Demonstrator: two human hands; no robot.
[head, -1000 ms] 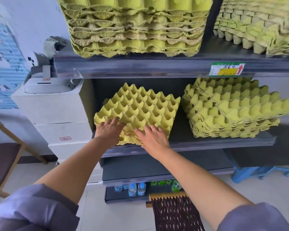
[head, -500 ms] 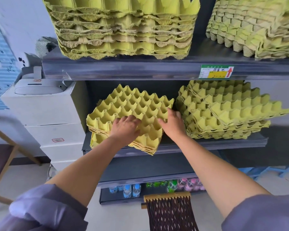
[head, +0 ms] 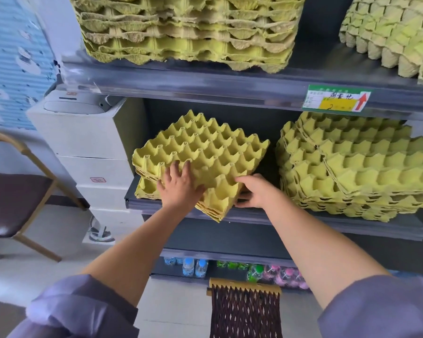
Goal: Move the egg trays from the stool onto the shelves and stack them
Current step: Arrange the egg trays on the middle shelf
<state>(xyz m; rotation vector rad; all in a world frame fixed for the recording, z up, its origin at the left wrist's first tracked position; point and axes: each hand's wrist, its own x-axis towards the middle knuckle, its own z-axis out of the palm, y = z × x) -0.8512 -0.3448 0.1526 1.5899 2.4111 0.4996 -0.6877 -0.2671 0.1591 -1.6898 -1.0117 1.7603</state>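
right hand [head: 257, 191] slid to dimpled tray stack [head: 205, 147] corner, gripping; left hand [head: 181, 189] flat atop.

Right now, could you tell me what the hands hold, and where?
The egg-tray stack: right hand grips its near-right edge; left hand presses flat on top.

A white machine [head: 76, 107] sits on stacked white boxes [head: 91, 152]. A chair [head: 15, 198] stands left of them. Small bottles [head: 195, 267] stand in a row low down.
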